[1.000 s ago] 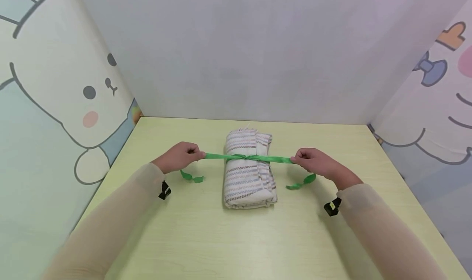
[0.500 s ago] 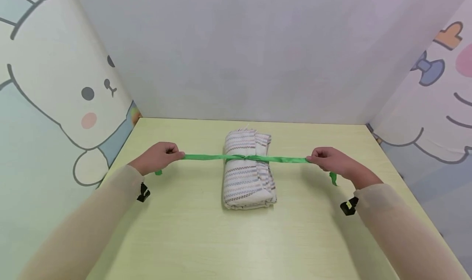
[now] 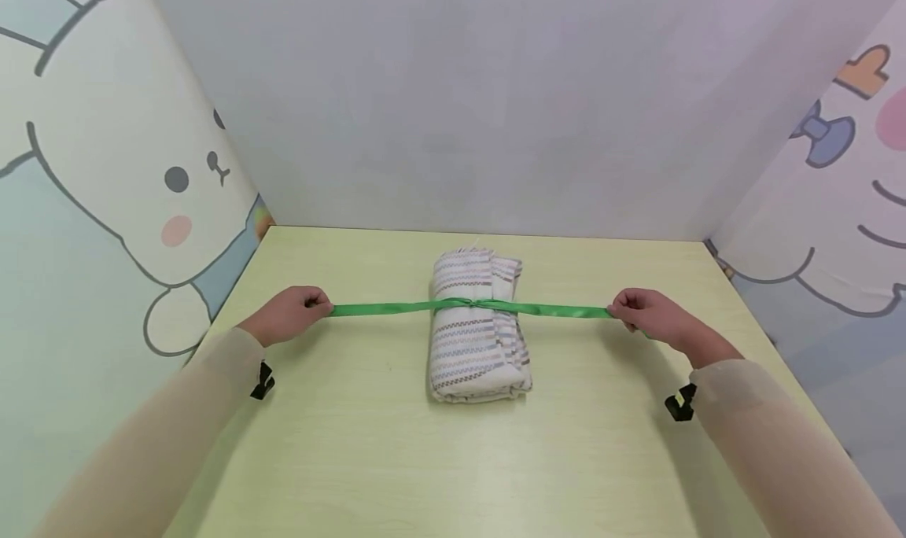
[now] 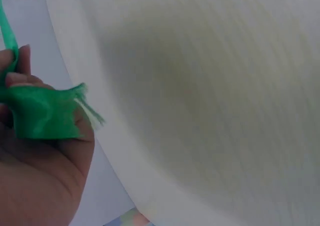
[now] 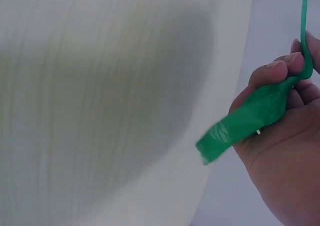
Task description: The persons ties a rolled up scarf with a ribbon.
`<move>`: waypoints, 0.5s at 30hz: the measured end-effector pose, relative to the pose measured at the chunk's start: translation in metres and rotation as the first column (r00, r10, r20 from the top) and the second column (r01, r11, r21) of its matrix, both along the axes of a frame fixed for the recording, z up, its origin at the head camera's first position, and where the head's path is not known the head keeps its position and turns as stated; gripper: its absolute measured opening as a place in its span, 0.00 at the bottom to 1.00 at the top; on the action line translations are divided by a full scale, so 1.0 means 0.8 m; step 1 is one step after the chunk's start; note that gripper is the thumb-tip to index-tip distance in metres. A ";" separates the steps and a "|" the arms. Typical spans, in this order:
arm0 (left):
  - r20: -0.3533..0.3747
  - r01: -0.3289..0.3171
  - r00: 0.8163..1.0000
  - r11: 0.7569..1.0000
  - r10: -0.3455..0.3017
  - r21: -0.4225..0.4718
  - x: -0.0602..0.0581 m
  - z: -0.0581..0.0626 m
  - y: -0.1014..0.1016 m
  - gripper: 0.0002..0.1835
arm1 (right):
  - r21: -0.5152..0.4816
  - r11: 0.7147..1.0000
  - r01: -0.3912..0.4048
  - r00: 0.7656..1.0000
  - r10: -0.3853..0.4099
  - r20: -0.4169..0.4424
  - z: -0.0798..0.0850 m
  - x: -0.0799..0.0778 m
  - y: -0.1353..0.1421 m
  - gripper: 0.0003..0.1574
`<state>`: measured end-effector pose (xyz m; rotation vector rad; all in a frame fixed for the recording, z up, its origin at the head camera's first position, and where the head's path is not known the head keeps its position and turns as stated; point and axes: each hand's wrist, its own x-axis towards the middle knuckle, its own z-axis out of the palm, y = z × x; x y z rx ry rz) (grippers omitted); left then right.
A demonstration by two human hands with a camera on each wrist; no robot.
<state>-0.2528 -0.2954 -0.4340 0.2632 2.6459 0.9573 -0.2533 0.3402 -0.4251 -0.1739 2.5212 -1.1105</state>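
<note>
A folded, striped cloth bundle (image 3: pixel 463 349) lies on the table with a green ribbon (image 3: pixel 382 309) tied across its middle in a small knot. Out to the left, my left hand (image 3: pixel 290 315) pinches one ribbon tail between thumb and fingers. My right hand (image 3: pixel 651 315) pinches the other tail on the opposite side. Both tails run straight and taut from the knot to the fingertips. In the left wrist view a frayed ribbon end (image 4: pixel 47 110) lies across the palm. The right wrist view has the other short end (image 5: pixel 240 123) sticking out from under the curled fingers.
The pale wooden table (image 3: pixel 453 467) ends at a plain grey wall (image 3: pixel 453 113) behind the bundle. Cartoon-printed panels (image 3: pixel 177 208) rise along both sides. A small black device (image 3: pixel 263 381) hangs at each sleeve cuff.
Both hands have moved outward, away from the bundle, sliding along the ribbon toward its ends. The loose tails that hung below each hand have shortened. The bundle has stayed in place.
</note>
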 end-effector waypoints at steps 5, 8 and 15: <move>0.033 0.007 0.999 0.999 -0.006 -0.032 -0.005 -0.020 -0.003 0.13 | 0.099 0.995 0.023 0.998 -0.017 -0.055 -0.016 -0.002 0.004 0.20; 0.017 -0.001 1.000 0.998 0.002 -0.062 -0.007 -0.027 -0.003 0.12 | 0.138 0.990 0.038 0.997 -0.028 -0.071 -0.025 -0.003 0.005 0.16; 0.019 -0.037 0.999 0.982 0.041 -0.183 -0.004 -0.024 0.013 0.11 | 0.262 0.965 0.031 0.997 -0.010 -0.080 -0.038 -0.007 0.002 0.09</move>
